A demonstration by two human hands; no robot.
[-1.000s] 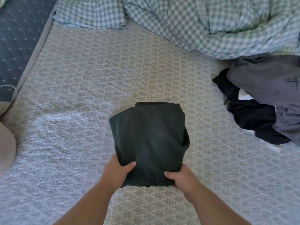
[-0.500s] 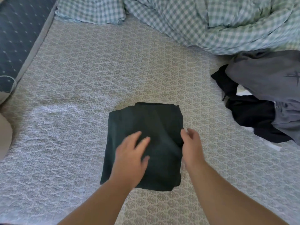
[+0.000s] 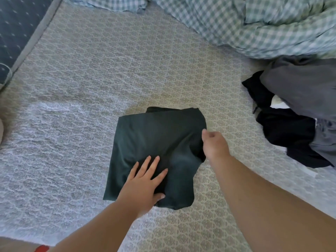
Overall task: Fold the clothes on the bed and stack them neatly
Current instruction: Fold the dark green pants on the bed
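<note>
A dark green garment [image 3: 154, 139], folded into a rough square, lies in the middle of the patterned bed [image 3: 109, 79]. My left hand [image 3: 145, 182] presses flat on its near part with the fingers spread. My right hand [image 3: 214, 144] is at the garment's right edge, fingers curled round the fabric, which bunches up there. A heap of unfolded grey and black clothes [image 3: 300, 106] lies at the right side of the bed, apart from the folded piece.
A rumpled green checked duvet [image 3: 254, 24] fills the far right of the bed, with a checked pillow [image 3: 112, 2] at the far edge. Dark blue dotted carpet [image 3: 16, 24] shows beyond the bed's left edge.
Both hands let go of the garment's near edge. The left hand moved onto its top and now presses flat; the right hand went to the right edge and curled round it.
</note>
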